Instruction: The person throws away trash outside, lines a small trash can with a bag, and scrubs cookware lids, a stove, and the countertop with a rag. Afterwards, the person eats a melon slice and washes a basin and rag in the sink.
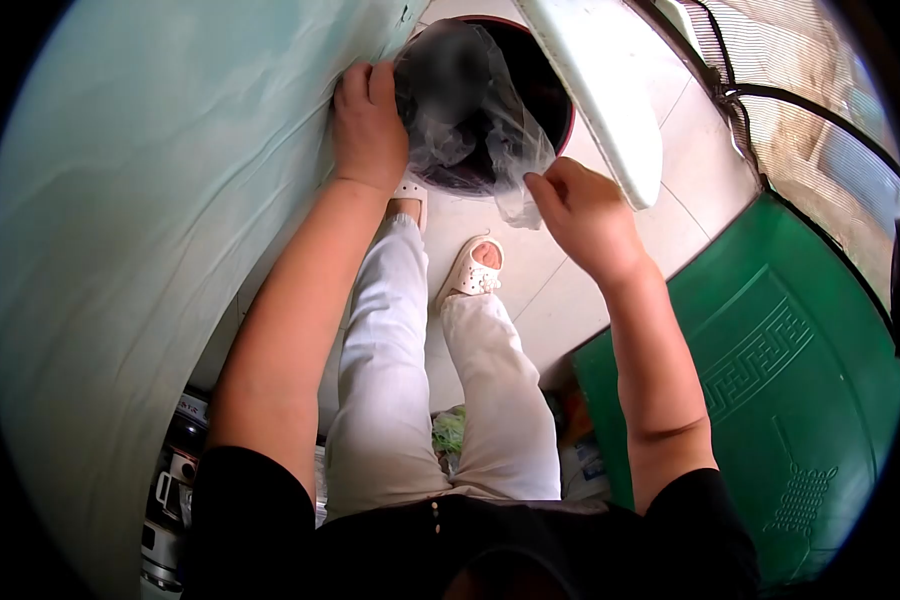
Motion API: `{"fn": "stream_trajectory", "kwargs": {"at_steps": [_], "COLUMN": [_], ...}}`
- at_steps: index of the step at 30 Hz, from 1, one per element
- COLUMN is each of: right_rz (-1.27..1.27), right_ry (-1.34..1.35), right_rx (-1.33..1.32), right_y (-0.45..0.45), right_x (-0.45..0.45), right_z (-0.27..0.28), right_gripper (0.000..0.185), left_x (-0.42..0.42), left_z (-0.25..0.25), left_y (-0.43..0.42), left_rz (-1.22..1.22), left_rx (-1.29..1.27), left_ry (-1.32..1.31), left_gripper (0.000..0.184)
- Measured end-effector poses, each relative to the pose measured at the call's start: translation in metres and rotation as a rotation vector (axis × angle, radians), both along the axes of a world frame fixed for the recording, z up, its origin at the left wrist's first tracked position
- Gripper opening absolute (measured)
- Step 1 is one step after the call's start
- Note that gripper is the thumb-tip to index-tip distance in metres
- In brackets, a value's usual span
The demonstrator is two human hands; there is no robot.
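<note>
Plastic bag (515, 150), thin and see-through, lies crumpled over the near and 9 o'clock side of a round, dark bin (547, 90) at 12 o'clock in my view. A dark blur covers part of the bag, so I cannot tell what is under it.

My left hand (370, 125) is at 11 o'clock, back up, fingers slightly parted and pointing away from me, at the bag's 9 o'clock edge; I cannot tell how firmly it grips. My right hand (585, 215), at 1 o'clock, has its fingers curled and pinches the bag's loose edge between thumb and fingers. I have both forearms reaching forward from short black sleeves, the right bent inward at the wrist.

Pale floor tiles (540, 275) spread beneath the bin, and 2 light sandals (468, 275) stand on them just below it, under white trousers (385, 370). Smooth pale blue-green sheeting (140, 200) fills the 9 o'clock side. A white panel (610, 110) slants past the bin at 1 o'clock. Black-trimmed mesh (780, 50) stands at 2 o'clock, and a green board (670, 350) with raised patterns spans 4 o'clock. At 8 o'clock I see silver and black objects (160, 540), too partly hidden to name.
</note>
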State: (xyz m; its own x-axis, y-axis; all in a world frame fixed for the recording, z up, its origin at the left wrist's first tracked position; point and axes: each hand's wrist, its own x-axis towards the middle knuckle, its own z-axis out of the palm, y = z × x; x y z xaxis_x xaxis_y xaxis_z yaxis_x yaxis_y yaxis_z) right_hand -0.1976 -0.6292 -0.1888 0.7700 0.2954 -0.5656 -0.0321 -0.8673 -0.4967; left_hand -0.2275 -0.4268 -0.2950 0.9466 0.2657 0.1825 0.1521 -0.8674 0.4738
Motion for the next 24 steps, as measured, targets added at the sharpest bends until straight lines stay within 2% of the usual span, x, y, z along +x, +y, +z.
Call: {"fn": "stream_trajectory", "kwargs": {"at_steps": [1, 2, 3, 5, 6, 8, 9, 11, 13, 15, 17, 19, 20, 21, 22, 23, 24], "right_rz": [0.0, 0.126, 0.143, 0.172, 0.148, 0.112, 0.116, 0.005, -0.038, -0.002, -0.292, -0.557, -0.557, -0.637, -0.716, -0.716, -0.703], "right_ry": [-0.005, -0.185, -0.274, -0.459, -0.433, -0.349, -0.353, -0.358, -0.347, 0.065, 0.162, 0.233, 0.227, 0.344, 0.463, 0.459, 0.41], "right_rx": [0.003, -0.022, -0.008, 0.009, 0.019, 0.027, 0.028, 0.074, 0.058, -0.162, 0.244, 0.609, 0.609, 0.701, 0.791, 0.788, 0.692], "right_y": [0.0, -0.001, -0.008, -0.021, -0.03, -0.038, -0.037, -0.035, -0.033, -0.031, -0.041, -0.044, -0.046, -0.048, -0.049, -0.049, -0.046], "right_x": [0.005, 0.01, 0.013, 0.019, 0.021, 0.024, 0.026, 0.031, 0.04, 0.051, 0.053, 0.056, 0.059, 0.063, 0.066, 0.068, 0.07], "right_z": [-0.002, -0.004, -0.012, -0.027, -0.033, -0.038, -0.045, -0.054, -0.051, -0.041, -0.049, -0.05, -0.049, -0.048, -0.046, -0.044, -0.041], "right_gripper": [0.017, 0.016, 0.019, 0.038, 0.039, 0.033, 0.033, 0.029, 0.029, 0.027, 0.012, 0.014, 0.014, 0.015, 0.016, 0.016, 0.015], "left_x": [0.002, 0.004, 0.007, 0.015, 0.022, 0.036, 0.043, 0.056, 0.06, 0.059, 0.057, 0.056, 0.056, 0.058, 0.062, 0.066, 0.069], "left_z": [0.004, 0.008, 0.012, 0.022, 0.025, 0.028, 0.029, 0.03, 0.027, 0.028, 0.032, 0.03, 0.029, 0.028, 0.031, 0.035, 0.038], "left_y": [-0.001, -0.002, -0.002, -0.001, -0.001, -0.003, -0.006, -0.013, -0.012, -0.009, -0.003, 0.002, 0.003, 0.004, 0.005, 0.004, 0.002], "left_rz": [-0.011, -0.023, -0.024, -0.106, -0.109, -0.154, -0.149, -0.035, -0.022, -0.01, -0.159, -0.187, -0.213, -0.215, -0.114, -0.013, -0.013], "left_rx": [0.019, 0.038, 0.042, 0.057, 0.058, -0.115, -0.114, -0.019, -0.043, -0.062, -0.078, -0.124, -0.169, -0.17, -0.304, -0.438, -0.441], "left_ry": [0.061, 0.123, 0.118, -0.057, -0.058, 0.172, 0.168, 0.479, 0.466, 0.456, 0.573, 0.486, 0.4, 0.395, 0.472, 0.549, 0.546], "left_gripper": [0.033, 0.034, 0.034, 0.033, 0.033, 0.029, 0.029, 0.022, 0.019, 0.017, 0.017, 0.017, 0.017, 0.017, 0.017, 0.018, 0.018]}}
